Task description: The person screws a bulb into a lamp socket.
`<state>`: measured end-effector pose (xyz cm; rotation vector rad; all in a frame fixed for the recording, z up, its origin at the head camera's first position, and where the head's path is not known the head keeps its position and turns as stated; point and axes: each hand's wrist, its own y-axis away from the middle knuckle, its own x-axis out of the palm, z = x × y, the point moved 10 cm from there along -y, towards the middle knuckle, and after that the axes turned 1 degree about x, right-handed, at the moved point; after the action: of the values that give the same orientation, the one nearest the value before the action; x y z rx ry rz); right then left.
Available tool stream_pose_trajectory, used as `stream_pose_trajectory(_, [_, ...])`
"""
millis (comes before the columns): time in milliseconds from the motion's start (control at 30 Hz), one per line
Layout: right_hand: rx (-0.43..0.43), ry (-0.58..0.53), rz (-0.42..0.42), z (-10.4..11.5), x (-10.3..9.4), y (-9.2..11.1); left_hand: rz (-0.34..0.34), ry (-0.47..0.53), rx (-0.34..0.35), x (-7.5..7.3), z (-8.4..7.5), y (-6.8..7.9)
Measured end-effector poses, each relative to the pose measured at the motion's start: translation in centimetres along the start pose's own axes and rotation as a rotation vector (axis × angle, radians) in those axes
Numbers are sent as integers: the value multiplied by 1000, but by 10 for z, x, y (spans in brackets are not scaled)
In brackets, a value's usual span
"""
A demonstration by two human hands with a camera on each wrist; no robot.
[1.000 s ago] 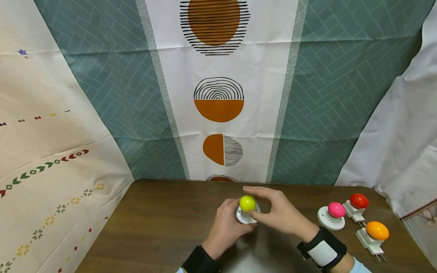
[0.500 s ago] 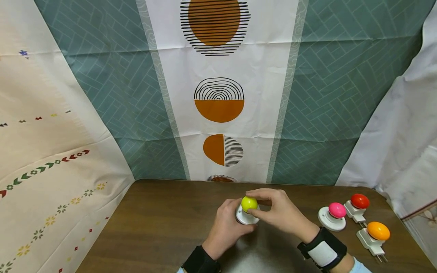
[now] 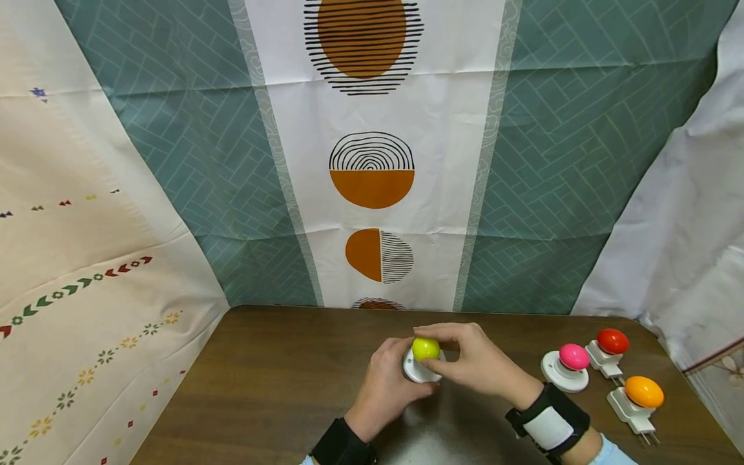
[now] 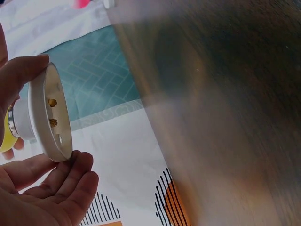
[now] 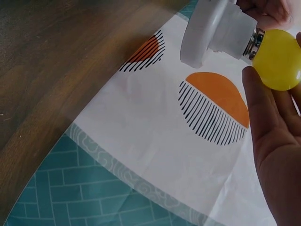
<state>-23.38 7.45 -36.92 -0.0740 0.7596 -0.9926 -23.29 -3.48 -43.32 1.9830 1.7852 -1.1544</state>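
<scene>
My left hand grips a white round-based lamp holder by its rim, with the thumb and fingers on opposite sides. In the left wrist view the holder's hollow underside shows two brass screws. A yellow light bulb sits in the holder's socket; part of its metal screw base shows between the glass and the socket in the right wrist view. My right hand holds the bulb between thumb and fingers. Both hands keep the holder up above the table.
On the right of the brown table stand a pink bulb in a white round holder, a red bulb in a white plug-in holder and an orange bulb in another. A patterned cloth hangs behind.
The right hand's fingers have closed in from around the yellow bulb onto it and shifted slightly. The left hand with the lamp holder stays nearly still.
</scene>
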Motion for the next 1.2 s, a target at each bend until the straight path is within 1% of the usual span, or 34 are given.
stream_pose_trajectory(133, [17,6,-54,-2,-4,1,-4,6,4,0,0,0])
stream_pose_trajectory(233, [17,9,-64,-2,-5,2,-2,10,8,1,0,0])
stream_pose_trajectory(433, [-9,2,-12,2,-1,2,2,22,-5,1,0,2])
stream_pose_trajectory(567, [-4,-7,6,2,0,2,5,20,-8,2,0,1])
stream_pose_trajectory(633, [3,-11,-10,1,-2,2,-2,18,-3,1,-1,0])
stream_pose_trajectory(833, [19,18,-106,2,-10,4,-28,25,23,-2,-4,0])
stream_pose_trajectory(933, [13,27,-118,2,-11,4,-33,28,35,-2,-6,0])
stream_pose_trajectory(1033, [-6,29,-101,3,-10,3,-38,26,39,-3,-5,0])
stream_pose_trajectory(1200, [-35,39,-39,3,-5,2,-37,16,44,-1,-5,0])
